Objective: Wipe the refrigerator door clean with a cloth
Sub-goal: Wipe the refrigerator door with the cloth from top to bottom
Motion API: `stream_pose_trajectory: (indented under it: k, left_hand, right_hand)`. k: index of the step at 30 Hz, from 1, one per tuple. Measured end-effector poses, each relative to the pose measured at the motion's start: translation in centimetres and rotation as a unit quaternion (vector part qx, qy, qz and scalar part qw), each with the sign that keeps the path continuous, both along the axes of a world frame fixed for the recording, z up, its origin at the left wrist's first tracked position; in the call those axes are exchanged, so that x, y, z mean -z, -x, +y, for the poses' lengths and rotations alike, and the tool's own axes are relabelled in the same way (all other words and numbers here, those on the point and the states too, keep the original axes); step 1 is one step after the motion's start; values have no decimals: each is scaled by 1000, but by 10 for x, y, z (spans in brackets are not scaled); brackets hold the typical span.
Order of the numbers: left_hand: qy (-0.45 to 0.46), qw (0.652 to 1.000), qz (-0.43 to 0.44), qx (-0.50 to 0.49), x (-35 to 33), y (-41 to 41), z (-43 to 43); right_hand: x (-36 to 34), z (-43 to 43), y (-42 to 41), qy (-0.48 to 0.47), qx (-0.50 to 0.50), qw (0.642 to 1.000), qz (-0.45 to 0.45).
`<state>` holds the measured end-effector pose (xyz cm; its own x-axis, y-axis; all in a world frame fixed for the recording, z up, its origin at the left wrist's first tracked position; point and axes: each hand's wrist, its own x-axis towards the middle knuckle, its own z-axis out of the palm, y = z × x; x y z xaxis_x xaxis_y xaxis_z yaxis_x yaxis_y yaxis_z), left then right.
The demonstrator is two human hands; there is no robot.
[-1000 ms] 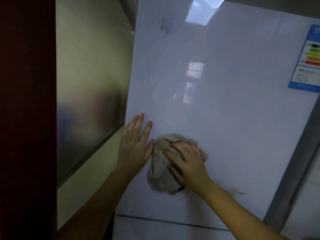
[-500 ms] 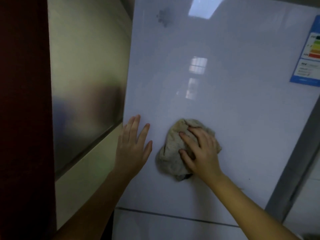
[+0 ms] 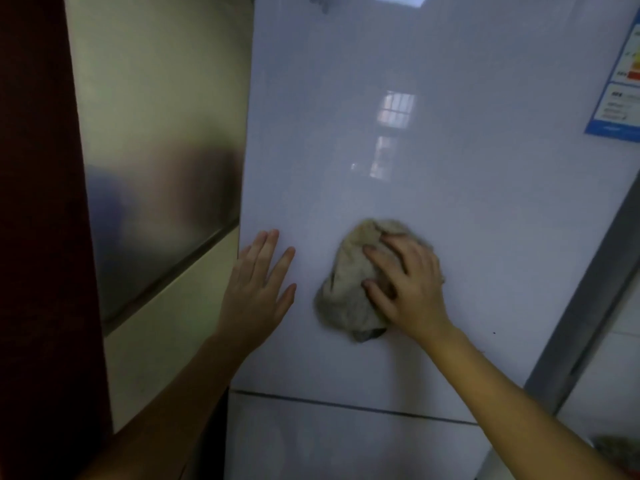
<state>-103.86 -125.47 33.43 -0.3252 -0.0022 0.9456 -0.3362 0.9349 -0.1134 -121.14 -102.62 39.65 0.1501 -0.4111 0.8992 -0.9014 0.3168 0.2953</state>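
The glossy white refrigerator door (image 3: 433,168) fills most of the view. A crumpled grey-beige cloth (image 3: 346,289) lies against its lower middle. My right hand (image 3: 408,289) presses the cloth to the door, fingers spread and slightly bent over it. My left hand (image 3: 258,289) rests flat on the door near its left edge, fingers straight, a short gap from the cloth. A dark smudge (image 3: 320,2) marks the door's top edge.
A blue energy label (image 3: 620,88) is stuck on the door's upper right. A seam (image 3: 346,405) separates a lower door panel. The refrigerator's metallic side (image 3: 156,150) runs along the left, next to a dark red surface (image 3: 38,237). A grey frame (image 3: 588,299) borders the right.
My right hand has slid the cloth up and to the right across the door, away from my left hand. The left hand has stayed flat near the door's left edge.
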Motion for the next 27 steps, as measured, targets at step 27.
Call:
stream_pose_trajectory:
  k: [27]
  left_hand:
    - [-24, 999, 10, 33, 3, 5, -1]
  right_hand:
    - [47, 4, -4, -97, -9, 995, 37]
